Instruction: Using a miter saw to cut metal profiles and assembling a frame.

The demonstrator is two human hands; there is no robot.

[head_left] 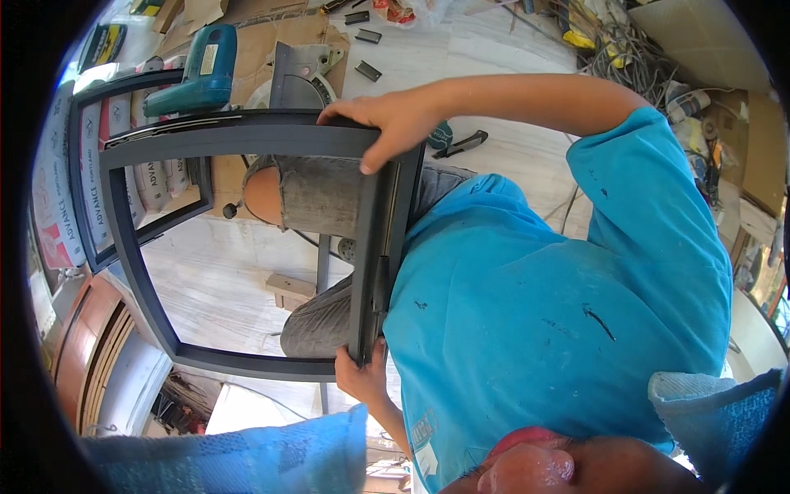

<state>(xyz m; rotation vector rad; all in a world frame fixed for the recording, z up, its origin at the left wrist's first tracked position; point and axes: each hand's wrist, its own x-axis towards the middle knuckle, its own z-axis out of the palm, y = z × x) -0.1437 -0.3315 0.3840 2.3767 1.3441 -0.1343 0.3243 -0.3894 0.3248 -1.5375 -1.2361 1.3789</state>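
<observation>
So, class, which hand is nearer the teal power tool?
Right. The right hand grips the dark frame on the side toward the power tool; the left hand, farther, grips the opposite side.

Dark grey rectangular frame: looks like coated metal, smooth, matt to satin. Teal power tool: moulded plastic body, slight gloss. White grey-veined floor: smooth, polished, stone or tile, can't tell which. Small brown rectangular block: bare wood, matt. Brown flat sheet: cardboard, matt. Bright blue short-sleeved shirt: soft matt cloth, dark smears. Grey torn trousers: faded denim. Light blue towel: rough, nubby cloth. White-and-pink sacks: smooth, paper or plastic, unclear.
</observation>
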